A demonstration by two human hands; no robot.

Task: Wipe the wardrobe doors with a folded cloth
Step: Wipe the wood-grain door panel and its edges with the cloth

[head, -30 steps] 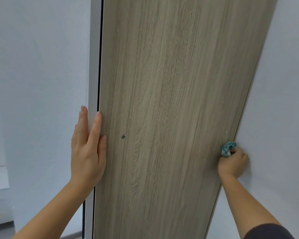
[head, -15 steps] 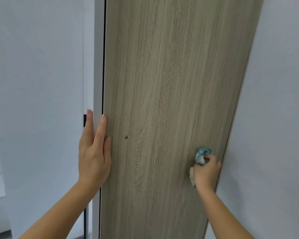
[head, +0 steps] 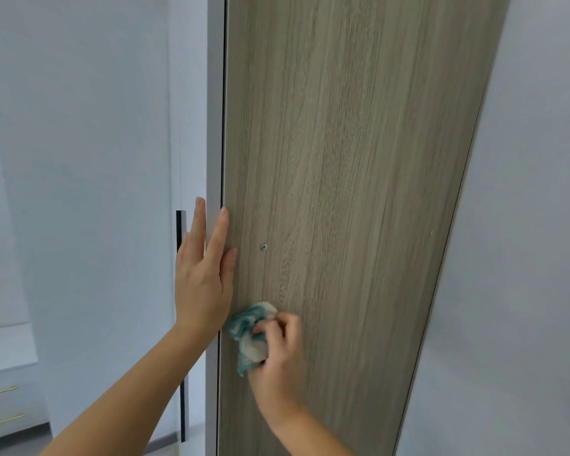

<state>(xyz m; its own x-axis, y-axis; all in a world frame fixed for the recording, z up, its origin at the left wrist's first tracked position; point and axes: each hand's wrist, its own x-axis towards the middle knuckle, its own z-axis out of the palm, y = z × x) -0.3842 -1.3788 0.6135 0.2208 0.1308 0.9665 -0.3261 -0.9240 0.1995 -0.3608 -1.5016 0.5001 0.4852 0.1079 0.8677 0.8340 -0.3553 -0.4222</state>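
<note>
Wood-grain wardrobe door [head: 343,159] braced at left edge by L hand [head: 201,284], fingers straight, flat. Teal/white cloth [head: 247,324] clamped in R hand [head: 280,357] grip, pressed to door nr L wrist.

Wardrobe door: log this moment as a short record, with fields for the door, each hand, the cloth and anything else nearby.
door: wood-grain wardrobe door, with a small screw near its left edge
left hand: left hand flat, fingers straight, on the door's left edge
right hand: right hand grips the cloth and holds it against the door
cloth: cloth teal and white, bunched, beside the left wrist
nearby: black handle on the white panel to the left
</note>
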